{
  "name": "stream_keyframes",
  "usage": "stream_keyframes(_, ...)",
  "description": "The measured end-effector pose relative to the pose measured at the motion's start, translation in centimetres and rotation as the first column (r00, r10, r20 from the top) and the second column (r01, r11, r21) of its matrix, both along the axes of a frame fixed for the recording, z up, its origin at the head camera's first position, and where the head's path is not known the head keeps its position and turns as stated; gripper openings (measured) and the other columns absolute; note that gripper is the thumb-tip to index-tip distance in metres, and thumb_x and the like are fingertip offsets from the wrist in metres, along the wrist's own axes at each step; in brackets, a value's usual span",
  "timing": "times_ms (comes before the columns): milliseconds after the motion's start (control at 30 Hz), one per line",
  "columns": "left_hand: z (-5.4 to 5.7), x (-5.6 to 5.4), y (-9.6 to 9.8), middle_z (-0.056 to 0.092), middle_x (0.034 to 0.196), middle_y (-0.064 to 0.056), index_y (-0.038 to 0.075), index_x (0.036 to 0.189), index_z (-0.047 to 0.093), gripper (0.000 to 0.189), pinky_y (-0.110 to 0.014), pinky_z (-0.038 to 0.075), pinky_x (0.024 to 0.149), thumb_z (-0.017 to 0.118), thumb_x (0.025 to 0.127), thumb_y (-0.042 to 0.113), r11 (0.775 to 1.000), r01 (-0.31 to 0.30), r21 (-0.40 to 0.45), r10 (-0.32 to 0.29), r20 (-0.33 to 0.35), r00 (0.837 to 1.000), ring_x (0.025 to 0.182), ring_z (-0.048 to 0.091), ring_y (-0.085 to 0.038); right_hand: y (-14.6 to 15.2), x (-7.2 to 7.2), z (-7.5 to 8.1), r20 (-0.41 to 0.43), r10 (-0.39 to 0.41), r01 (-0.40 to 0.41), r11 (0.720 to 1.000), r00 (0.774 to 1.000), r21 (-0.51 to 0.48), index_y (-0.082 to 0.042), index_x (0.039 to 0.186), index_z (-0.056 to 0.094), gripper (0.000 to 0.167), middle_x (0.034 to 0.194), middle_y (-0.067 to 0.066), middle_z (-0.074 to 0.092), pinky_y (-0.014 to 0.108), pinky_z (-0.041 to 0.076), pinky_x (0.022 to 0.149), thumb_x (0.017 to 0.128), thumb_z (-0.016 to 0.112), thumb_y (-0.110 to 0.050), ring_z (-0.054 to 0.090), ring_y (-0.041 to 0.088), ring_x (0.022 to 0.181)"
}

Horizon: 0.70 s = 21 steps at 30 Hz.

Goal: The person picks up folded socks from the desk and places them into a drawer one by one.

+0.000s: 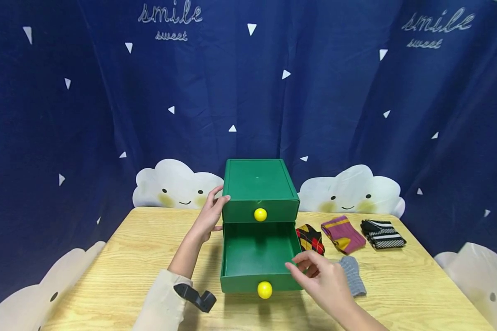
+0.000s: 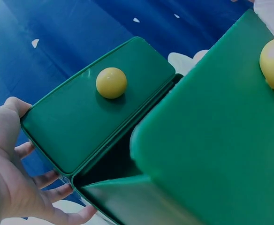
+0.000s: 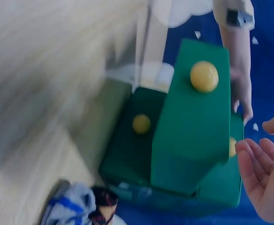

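A green drawer cabinet with yellow knobs stands on the table. Its top drawer is closed. The drawer below it is pulled out and its inside is bare. The right wrist view also shows a lowest drawer, closed, beneath the pulled one. My left hand rests against the cabinet's left side, thumb at the top drawer's upper front corner and fingers spread along the side wall. My right hand hovers by the front right corner of the pulled-out drawer, holding nothing, its fingers loosely bent.
Folded socks lie right of the cabinet: a red, black and yellow argyle one, a purple and mustard one, a black and white striped one and a grey one. A dark blue curtain hangs behind the wooden table.
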<state>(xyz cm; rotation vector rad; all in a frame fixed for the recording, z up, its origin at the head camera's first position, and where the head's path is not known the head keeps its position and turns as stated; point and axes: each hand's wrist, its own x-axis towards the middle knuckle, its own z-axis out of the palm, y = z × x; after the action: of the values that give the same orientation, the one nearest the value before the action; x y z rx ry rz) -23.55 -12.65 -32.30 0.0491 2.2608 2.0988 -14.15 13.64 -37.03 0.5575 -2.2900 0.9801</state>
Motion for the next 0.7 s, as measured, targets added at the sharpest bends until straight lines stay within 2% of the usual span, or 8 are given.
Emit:
stream_keyframes(133,-0.7,-0.6,-0.2,0.023,0.151,-0.015,0.026,0.148,0.016,0.058,-0.069,0.035,0.094,0.042,0.097,0.037,1.000,-0.002,0.006,0.002,-0.001,1.000,0.139,0.023,-0.039,1.8,-1.1,0.2,0.094,-0.082,0.089,0.993,0.992,-0.073,-0.020,0.076,0.064,0.014,0.059,-0.014,0.061,0.014,0.044,0.049,0.075,0.078,-0.015,0.051,-0.005,0.050)
stream_keyframes(200,-1.4,-1.3,-0.3,0.025,0.150,-0.014,0.028,0.148,0.017,0.058,-0.069,0.036,0.093,0.043,0.096,0.039,1.000,-0.007,0.003,0.007,-0.007,1.000,0.138,0.024,-0.039,2.9,-1.6,0.1,0.173,-0.123,0.142,0.984,0.977,-0.104,-0.017,0.077,0.065,0.012,0.061,-0.010,0.063,0.016,0.045,0.049,0.077,0.076,-0.018,0.053,0.000,0.049)
stream_keyframes(300,-2.4,-2.1,-0.5,0.027,0.149,-0.012,0.032,0.146,0.019,0.057,-0.069,0.038,0.091,0.044,0.095,0.043,1.000,-0.019,0.000,0.019,-0.015,1.000,0.137,0.027,-0.038,4.7,-2.5,-0.4,0.333,-0.160,0.215,0.967,0.929,-0.135,-0.011,0.083,0.066,0.018,0.067,-0.002,0.066,0.020,0.048,0.050,0.080,0.074,-0.026,0.057,0.005,0.050)
stream_keyframes(400,-2.6,-2.3,-0.4,0.029,0.148,-0.011,0.034,0.145,0.021,0.057,-0.069,0.038,0.090,0.044,0.094,0.043,1.000,-0.028,0.005,0.028,-0.019,0.999,0.137,0.029,-0.037,6.6,-3.5,-1.1,0.487,-0.169,0.270,0.952,0.857,-0.146,-0.005,0.091,0.065,0.030,0.071,0.003,0.067,0.026,0.052,0.051,0.082,0.072,-0.033,0.061,0.012,0.052)
stream_keyframes(433,-2.6,-2.4,-0.4,0.030,0.148,-0.011,0.035,0.145,0.022,0.056,-0.069,0.037,0.091,0.045,0.094,0.043,0.999,-0.030,0.011,0.031,-0.017,0.999,0.136,0.029,-0.036,7.2,-3.8,-1.5,0.527,-0.174,0.285,0.948,0.832,-0.138,-0.004,0.094,0.065,0.034,0.073,0.003,0.067,0.028,0.053,0.052,0.082,0.071,-0.035,0.062,0.013,0.053)
stream_keyframes(567,-2.5,-2.4,-0.4,0.030,0.148,-0.010,0.035,0.144,0.022,0.055,-0.069,0.037,0.092,0.045,0.094,0.043,0.999,-0.030,0.022,0.030,-0.015,0.999,0.137,0.029,-0.036,9.6,-4.9,-2.9,0.618,-0.214,0.327,0.942,0.757,-0.075,-0.004,0.100,0.063,0.044,0.076,0.001,0.065,0.029,0.053,0.052,0.080,0.070,-0.042,0.065,0.015,0.059)
stream_keyframes(633,-2.6,-2.4,-0.5,0.029,0.149,-0.010,0.035,0.144,0.022,0.055,-0.069,0.037,0.092,0.044,0.094,0.043,1.000,-0.024,0.019,0.024,-0.014,1.000,0.137,0.029,-0.036,10.7,-5.2,-3.7,0.634,-0.235,0.338,0.940,0.737,-0.044,-0.003,0.103,0.061,0.046,0.079,0.002,0.064,0.028,0.052,0.052,0.080,0.070,-0.042,0.065,0.014,0.061)
stream_keyframes(700,-2.6,-2.4,-0.5,0.028,0.150,-0.010,0.034,0.145,0.021,0.056,-0.069,0.037,0.092,0.044,0.095,0.043,1.000,-0.016,0.016,0.016,-0.011,1.000,0.138,0.027,-0.037,11.6,-5.4,-4.5,0.631,-0.266,0.346,0.938,0.728,-0.004,-0.002,0.105,0.061,0.047,0.079,0.002,0.064,0.026,0.050,0.051,0.080,0.071,-0.041,0.063,0.012,0.061)
